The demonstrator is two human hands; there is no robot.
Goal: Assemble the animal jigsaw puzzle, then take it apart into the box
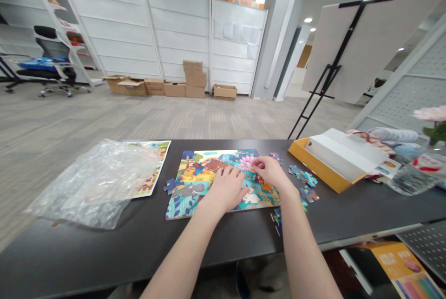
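A colourful animal jigsaw puzzle [190, 189] lies on the dark table, its picture largely filled in. My left hand [225, 187] rests palm down on the middle of it, fingers stretched out. At the upper right of the picture, beside a pink patterned patch, my right hand [272, 172] pinches a puzzle piece that its fingers mostly cover. Loose puzzle pieces [304, 176] lie to the right of the board, several of them blue-green. More pieces [277, 220] sit by my right forearm, which partly hides them. Another piece [171, 186] touches the board's left edge.
Crumpled clear plastic wrap [94, 178] partly covers a printed picture sheet [158, 169] on the left. An open yellow box [315, 164] stands at the right, near a clear vase [416, 173] with a pink flower. Beyond the table are cardboard boxes [174, 89] and an easel [324, 83].
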